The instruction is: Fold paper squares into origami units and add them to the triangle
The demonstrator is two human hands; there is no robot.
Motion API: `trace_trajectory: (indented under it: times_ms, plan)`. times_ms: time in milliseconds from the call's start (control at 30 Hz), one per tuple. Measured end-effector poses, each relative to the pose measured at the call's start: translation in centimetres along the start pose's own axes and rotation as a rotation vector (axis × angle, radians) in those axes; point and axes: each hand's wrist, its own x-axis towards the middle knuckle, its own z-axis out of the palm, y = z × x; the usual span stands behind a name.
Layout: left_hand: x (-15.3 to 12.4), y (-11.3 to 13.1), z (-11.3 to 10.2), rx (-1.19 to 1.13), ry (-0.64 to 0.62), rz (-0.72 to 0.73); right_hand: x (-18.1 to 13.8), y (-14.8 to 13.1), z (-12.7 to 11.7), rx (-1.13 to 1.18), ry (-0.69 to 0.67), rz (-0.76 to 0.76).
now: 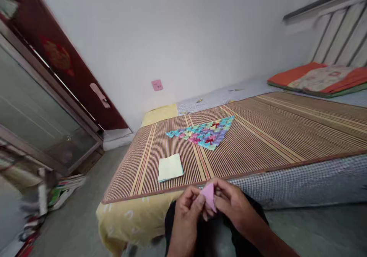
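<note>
Soft, even light covers the white wall, while the outer edges look stretched and blurred.

Your left hand and right hand are close together, low in front of you, over your legs. Your fingers are bent and pinched. Your left thumb points up and right. Your left arm comes up from the bottom; your right arm slants in from the right.
</note>
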Motion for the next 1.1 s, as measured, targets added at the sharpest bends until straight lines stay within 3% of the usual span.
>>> trace_trajectory:
  times_ms: [133, 233, 433, 667, 900, 1100]
  plan:
    - [-0.3, -0.4, 0.9, 0.038, 0.256, 0.118, -0.1, 0.7, 0.1, -0.32, 0.316, -0.165]
    - [-0.9, -1.1, 2.1, 0.013, 0.334, 0.248, -0.2, 0.6, 0.2, -0.476, 0.445, -0.344]
    - [-1.5, -1.6, 3.0, 0.047, 0.372, 0.308, -0.6, -0.1, 0.3, -0.414, 0.355, -0.507]
    - [-1.7, -2.0, 1.1, 0.149, 0.358, 0.317, -1.3, -0.7, -0.2, -0.413, 0.237, -0.531]
    - [-1.7, -1.7, 0.9, 0.122, 0.394, 0.216, -1.0, -0.8, -0.4, -0.538, 0.197, -0.614]
    - [-1.6, -0.6, 0.4, 0.178, 0.349, 0.196, -1.0, -0.5, -0.8, -0.519, 0.133, -0.608]
